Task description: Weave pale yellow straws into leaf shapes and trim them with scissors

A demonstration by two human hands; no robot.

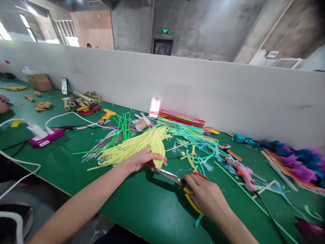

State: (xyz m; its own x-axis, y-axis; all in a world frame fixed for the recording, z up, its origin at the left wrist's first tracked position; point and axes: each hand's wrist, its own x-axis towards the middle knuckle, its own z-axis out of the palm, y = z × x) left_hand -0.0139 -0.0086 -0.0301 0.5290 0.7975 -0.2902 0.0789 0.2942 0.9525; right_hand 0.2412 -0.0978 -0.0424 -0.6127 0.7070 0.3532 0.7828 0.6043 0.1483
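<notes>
Green "EXIT" sign [165, 31] on bkgd wall [200, 30] abv dark door [163, 47]

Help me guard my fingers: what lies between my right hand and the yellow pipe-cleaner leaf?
Scissor blades; the head view shows their tips by the lower end of the leaf, near your left hand.

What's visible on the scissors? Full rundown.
The scissors have silvery, metal-looking blades and red and yellow handles that look like plastic. The right hand grips and partly hides the handles, above the green table. The blades point left and slightly away, tips at the lower end of the yellow leaf-shaped piece in the left hand; actual contact and blade opening are unclear.
</notes>
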